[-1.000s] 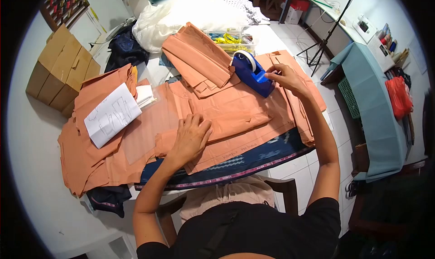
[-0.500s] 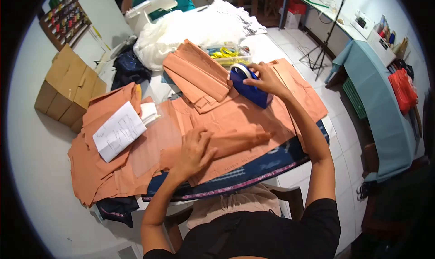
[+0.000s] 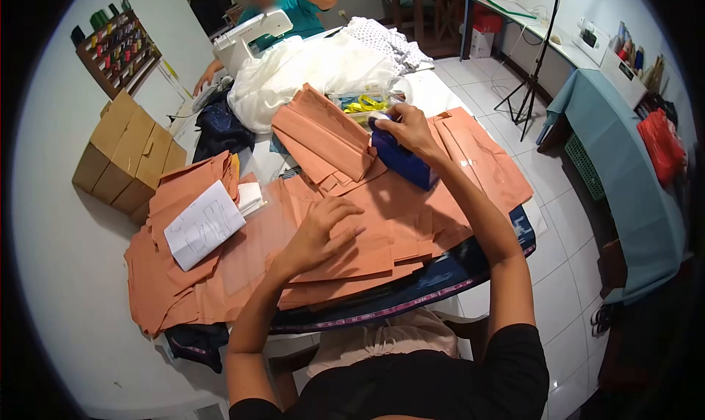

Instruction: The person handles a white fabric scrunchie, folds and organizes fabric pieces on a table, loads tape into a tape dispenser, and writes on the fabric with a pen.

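Fingers spread, my left hand (image 3: 320, 234) hovers over or rests lightly on the orange-brown paper pieces (image 3: 352, 255) at the table's near side. My right hand (image 3: 408, 132) grips the blue tape dispenser (image 3: 402, 161) at its upper end, covering most of the tape roll. A folded stack of the same paper (image 3: 323, 137) lies just left of the dispenser. Dark blue patterned cloth (image 3: 440, 273) shows under the papers along the front edge. On the left pile (image 3: 163, 288) lies a white sheet with line drawings (image 3: 204, 225).
Behind are a clear box with yellow tape (image 3: 363, 104), white fabric (image 3: 308, 75) and a sewing machine (image 3: 250, 38), where a person in teal (image 3: 297, 16) sits. Cardboard boxes (image 3: 128, 156) stand left. A tripod (image 3: 532, 82) stands on the floor to the right.
My right hand has moved from the dispenser's cutter end to its roll end and closed round it. The paper under my left hand has unfolded or shifted. The person behind has come into view.
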A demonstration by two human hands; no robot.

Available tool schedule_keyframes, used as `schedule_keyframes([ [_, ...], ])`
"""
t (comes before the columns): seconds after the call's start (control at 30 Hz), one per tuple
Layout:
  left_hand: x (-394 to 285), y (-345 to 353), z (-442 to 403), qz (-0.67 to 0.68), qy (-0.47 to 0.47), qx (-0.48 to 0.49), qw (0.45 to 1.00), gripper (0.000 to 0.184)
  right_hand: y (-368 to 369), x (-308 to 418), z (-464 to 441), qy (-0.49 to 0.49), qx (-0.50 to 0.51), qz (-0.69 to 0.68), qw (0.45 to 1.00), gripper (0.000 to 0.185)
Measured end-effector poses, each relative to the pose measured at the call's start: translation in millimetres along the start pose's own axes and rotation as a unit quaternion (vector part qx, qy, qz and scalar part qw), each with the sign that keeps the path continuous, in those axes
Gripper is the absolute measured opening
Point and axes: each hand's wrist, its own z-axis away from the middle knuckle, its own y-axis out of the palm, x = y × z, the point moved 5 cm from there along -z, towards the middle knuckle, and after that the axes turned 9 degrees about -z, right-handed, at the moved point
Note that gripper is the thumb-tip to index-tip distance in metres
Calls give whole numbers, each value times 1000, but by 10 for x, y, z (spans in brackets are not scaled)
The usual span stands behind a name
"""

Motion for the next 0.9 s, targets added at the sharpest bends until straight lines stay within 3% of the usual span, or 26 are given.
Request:
schedule_keyframes([
  [0.03, 36, -10, -57, 22, -10, -7, 1000, 31, 5, 25, -6, -3, 1, -2, 1000, 34],
  [0.13, -9, -161, -275, 44, -29, -49, 997, 37, -43, 258, 59, -15, -4, -257, 966, 27],
  [0.2, -14, -219, -354, 50, -39, -76, 995, 40, -37, 457, 141, -22, 32, -288, 957, 26],
  [0.23, 32, -255, -364, 109, -77, -136, 982, 46, -21, 565, 216, -22, 66, -317, 946, 25],
  [0.3, 144, -329, -327, 228, -145, -256, 928, 58, 12, 813, 398, -27, 108, -340, 934, 24],
  [0.33, 144, -362, -306, 227, -145, -264, 926, 58, 51, 978, 530, -52, 143, -357, 921, 26],
  [0.4, 150, -371, -263, 426, -161, -250, 855, 65, 96, 1208, 716, -81, 184, -370, 907, 27],
  [0.43, 133, -374, -245, 519, -163, -237, 805, 69, 101, 1359, 807, -192, 194, -248, 930, 28],
  [0.47, 97, -425, -217, 518, -163, -243, 804, 69, 127, 1502, 911, -298, 197, -121, 926, 29],
  [0.6, -132, -645, -68, 515, -134, -230, 815, 72, 229, 1927, 1191, -390, 160, -34, 906, 29],
  [0.7, -218, -940, 76, 502, -62, -302, 808, 82, -36, 2303, 1359, -448, 103, -42, 887, 32],
  [0.77, -376, -1167, 236, 478, -53, -362, 799, 90, -415, 2487, 1542, -485, -5, -63, 872, 47],
  [0.83, -459, -1393, 427, 414, 13, -419, 808, 92, -826, 2476, 1726, -596, -36, -48, 801, 69],
  [0.9, -522, -1561, 643, 351, 38, -482, 802, 94, -1009, 2402, 1950, -639, -88, -123, 754, 81],
])
